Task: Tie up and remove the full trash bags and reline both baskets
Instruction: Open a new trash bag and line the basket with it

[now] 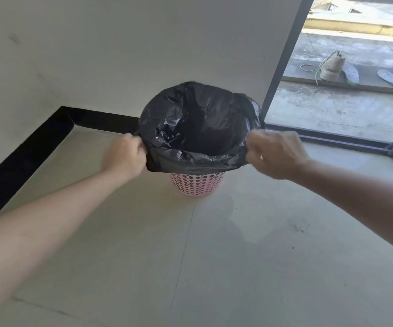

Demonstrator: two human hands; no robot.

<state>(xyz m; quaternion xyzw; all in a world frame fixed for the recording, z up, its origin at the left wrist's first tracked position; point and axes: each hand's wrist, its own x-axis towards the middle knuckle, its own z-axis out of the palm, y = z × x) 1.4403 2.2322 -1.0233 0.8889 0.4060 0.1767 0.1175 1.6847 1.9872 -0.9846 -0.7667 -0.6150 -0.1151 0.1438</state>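
A pink perforated basket (196,184) stands on the floor near the wall corner. A black trash bag (198,123) sits in it, its mouth spread wide and folded down over the rim, hiding most of the basket. My left hand (124,159) pinches the bag's left edge. On the opposite side, my right hand (277,154) grips the right edge. Both hands are at rim height and slightly blurred. The inside of the bag looks dark; I cannot tell what it holds. Only one basket is in view.
A white wall with a black skirting (37,142) runs behind and to the left. A dark-framed glass door (282,62) is at the right; outside lie a shoe (331,67) and two insoles (351,73). Pale tiled floor (214,256) stretches in front of the basket.
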